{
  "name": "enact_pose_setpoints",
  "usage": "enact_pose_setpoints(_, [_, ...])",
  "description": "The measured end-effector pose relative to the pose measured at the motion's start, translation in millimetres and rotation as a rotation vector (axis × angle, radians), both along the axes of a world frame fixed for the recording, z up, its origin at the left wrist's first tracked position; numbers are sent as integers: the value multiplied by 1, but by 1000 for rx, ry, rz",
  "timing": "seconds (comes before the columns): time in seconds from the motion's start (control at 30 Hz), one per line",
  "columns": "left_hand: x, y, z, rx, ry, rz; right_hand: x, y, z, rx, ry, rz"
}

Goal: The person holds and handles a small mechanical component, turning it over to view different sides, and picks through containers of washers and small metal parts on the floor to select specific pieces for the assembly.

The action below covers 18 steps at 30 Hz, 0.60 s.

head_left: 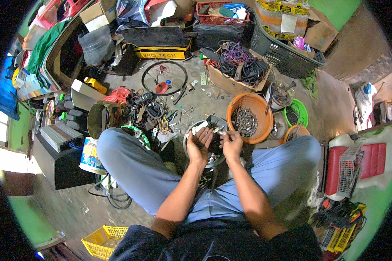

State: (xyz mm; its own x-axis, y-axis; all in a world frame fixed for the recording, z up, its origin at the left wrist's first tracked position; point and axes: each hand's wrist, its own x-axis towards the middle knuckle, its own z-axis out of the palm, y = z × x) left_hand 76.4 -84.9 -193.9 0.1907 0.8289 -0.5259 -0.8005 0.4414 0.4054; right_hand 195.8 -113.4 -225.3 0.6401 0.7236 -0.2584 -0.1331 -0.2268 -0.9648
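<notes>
At the far left, a ribbed silver device (62, 136) sits on a black box (52, 164), with a white and blue tub (90, 153) just beside it. Next comes a loose spread of cables and small parts (154, 108) on the floor (196, 93). The left hand (197, 142) is palm up, its fingers extended and lightly cupped; whether anything lies in the palm, I cannot tell. Below both hands stands a bucket (216, 164) with assorted pieces inside. The right hand (231, 144) is narrow, thumb and fingers pinching what looks like a small shiny piece (221, 132), held above the bucket and near the left fingertips. It seems to point from the pinch toward the left hand, but it is too small to settle its long axis. Farther right, an orange basin (262, 130) holds a heap of metal parts (245, 122) lying at mixed angles. With pieces in both containers, the handling looks partway along; which pieces are finished and which remain is unclear. A bright green bucket (303, 114) stands beyond.
</notes>
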Motion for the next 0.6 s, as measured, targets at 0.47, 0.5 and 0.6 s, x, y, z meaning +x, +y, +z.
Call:
enact_pose_setpoints(0.47, [3, 5, 0, -23, -357, -32, 1, 2, -51, -362, -506, -40])
enact_pose_setpoints(0.5, [4, 5, 4, 6, -354, -44, 8, 5, -48, -303, -445, -24])
enact_pose_setpoints(0.6, [1, 7, 14, 50, -381, -15, 10, 19, -21, 87, -292, -97])
